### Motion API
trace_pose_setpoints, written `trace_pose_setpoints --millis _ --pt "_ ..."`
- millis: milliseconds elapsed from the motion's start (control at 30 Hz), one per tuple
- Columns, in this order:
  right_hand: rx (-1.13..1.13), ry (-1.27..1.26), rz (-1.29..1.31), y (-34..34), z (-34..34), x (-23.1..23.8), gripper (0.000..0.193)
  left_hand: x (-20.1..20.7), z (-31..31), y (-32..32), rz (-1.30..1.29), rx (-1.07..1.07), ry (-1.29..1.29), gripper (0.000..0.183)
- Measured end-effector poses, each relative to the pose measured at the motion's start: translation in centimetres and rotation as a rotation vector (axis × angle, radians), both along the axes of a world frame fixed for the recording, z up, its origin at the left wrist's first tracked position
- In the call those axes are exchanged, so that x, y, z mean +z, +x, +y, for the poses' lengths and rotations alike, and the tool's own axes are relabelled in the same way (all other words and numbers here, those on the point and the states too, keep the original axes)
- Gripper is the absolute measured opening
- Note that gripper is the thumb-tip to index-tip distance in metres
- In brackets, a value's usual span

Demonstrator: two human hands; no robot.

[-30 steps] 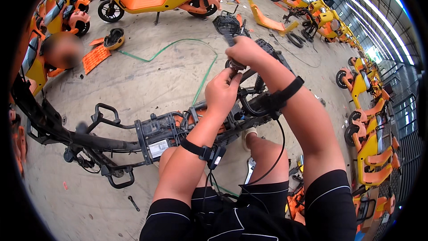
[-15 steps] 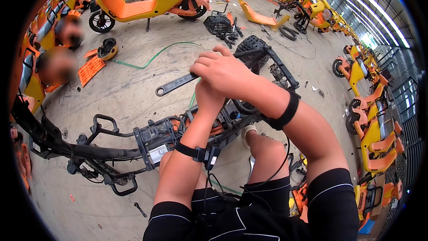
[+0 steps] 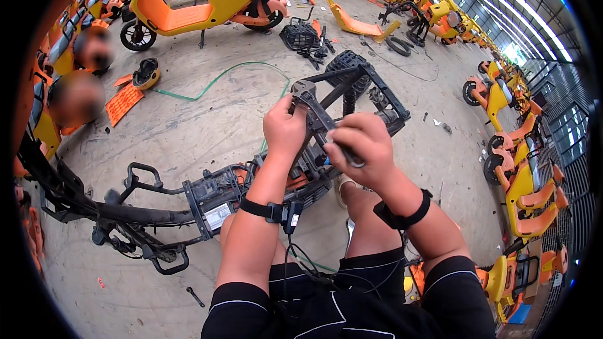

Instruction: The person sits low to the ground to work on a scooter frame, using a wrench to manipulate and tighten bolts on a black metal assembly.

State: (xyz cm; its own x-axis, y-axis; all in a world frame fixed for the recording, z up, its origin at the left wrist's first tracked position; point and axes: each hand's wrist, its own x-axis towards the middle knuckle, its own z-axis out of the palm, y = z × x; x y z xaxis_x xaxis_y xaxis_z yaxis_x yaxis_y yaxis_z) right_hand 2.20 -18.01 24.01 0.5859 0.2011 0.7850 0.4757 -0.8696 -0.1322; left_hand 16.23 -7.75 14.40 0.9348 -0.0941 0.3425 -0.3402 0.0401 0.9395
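Note:
A stripped scooter frame (image 3: 151,215), dark and without body panels, lies across the floor before me, its rear bars (image 3: 383,85) rising at the right. A dark adjustable wrench (image 3: 321,119) slants across the upper end of these bars, its head at the upper left. My left hand (image 3: 286,127) is closed beside the wrench head, thumb against it; its other fingers are partly hidden. Around the lower part of the handle wraps my right hand (image 3: 364,147), with the handle's end poking out below. What the wrench jaws sit on cannot be made out.
Beyond the frame stands a yellow-orange scooter (image 3: 201,6). A helmet (image 3: 146,73), an orange panel (image 3: 124,104), a green strap (image 3: 217,78) and a black basket (image 3: 300,36) lie on the floor. A small tool (image 3: 195,296) rests at the lower left. More scooters (image 3: 524,194) line the right.
The wrench has swung round: its handle pointed left and now points down to the right. My right hand has moved right and down, uncovering my left hand at the head.

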Motion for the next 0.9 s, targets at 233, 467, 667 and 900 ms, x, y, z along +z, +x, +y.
trace_pose_setpoints --millis 233,467,667,900 --pt "-0.173 1.188 0.388 -0.2 -5.0 -2.0 0.036 0.9 0.2 -0.6 -0.036 0.057 0.08 0.022" --pt "-0.167 1.432 0.508 9.2 -10.5 -1.7 0.055 0.5 0.0 -0.8 -0.074 0.119 0.087 0.024" --pt "-0.22 1.252 0.776 17.4 -10.9 0.8 0.009 0.8 0.8 -0.2 -0.006 -0.028 0.035 0.024" --pt "-0.257 0.824 0.975 23.4 -6.1 3.7 0.027 1.2 1.4 0.2 -0.202 -0.057 0.104 0.022"
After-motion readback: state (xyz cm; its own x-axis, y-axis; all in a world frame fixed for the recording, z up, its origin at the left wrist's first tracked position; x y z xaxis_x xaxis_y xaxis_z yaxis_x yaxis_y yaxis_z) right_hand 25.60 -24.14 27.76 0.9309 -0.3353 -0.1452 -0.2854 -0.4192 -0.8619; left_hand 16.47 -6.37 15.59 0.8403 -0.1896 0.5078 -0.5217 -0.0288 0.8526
